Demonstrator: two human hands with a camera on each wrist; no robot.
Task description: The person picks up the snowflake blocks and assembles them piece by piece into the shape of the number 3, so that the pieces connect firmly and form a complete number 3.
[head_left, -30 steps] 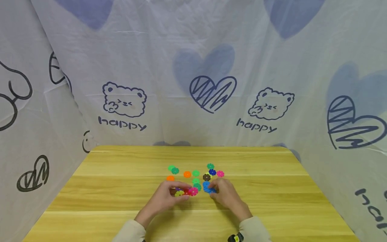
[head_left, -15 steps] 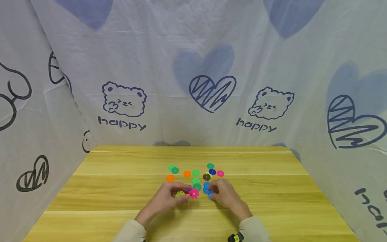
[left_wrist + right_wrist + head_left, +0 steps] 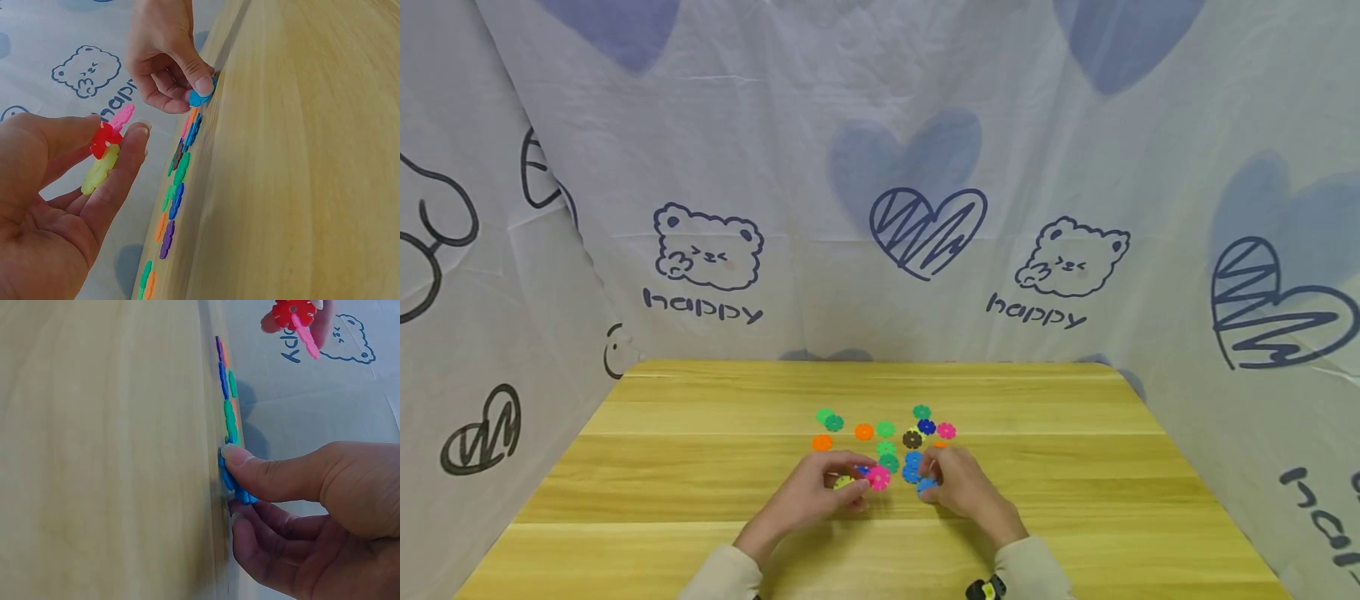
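Note:
My left hand (image 3: 816, 487) pinches a small cluster of joined plastic snowflake discs between thumb and fingers. A pink disc (image 3: 878, 478) faces the head camera, and the left wrist view shows a red disc (image 3: 100, 142) in the middle with a yellow disc (image 3: 100, 170) below it. Opposite, my right hand (image 3: 964, 485) pinches a blue disc (image 3: 199, 99) at the table surface, its thumb on the near side. More blue discs (image 3: 912, 468) lie just left of those fingertips. Part of the held blue disc is hidden by the fingers.
Loose discs are spread on the wooden table (image 3: 700, 492) beyond the hands, among them orange (image 3: 864, 432), brown (image 3: 912, 439), dark blue (image 3: 927, 427), pink (image 3: 947, 431) and several green ones (image 3: 888, 463). A printed white cloth (image 3: 820, 317) hangs behind the table.
My right hand has drawn a blue disc a little toward me from the other blue ones. The cluster in my left hand has turned slightly, while both wrists stay nearly in place.

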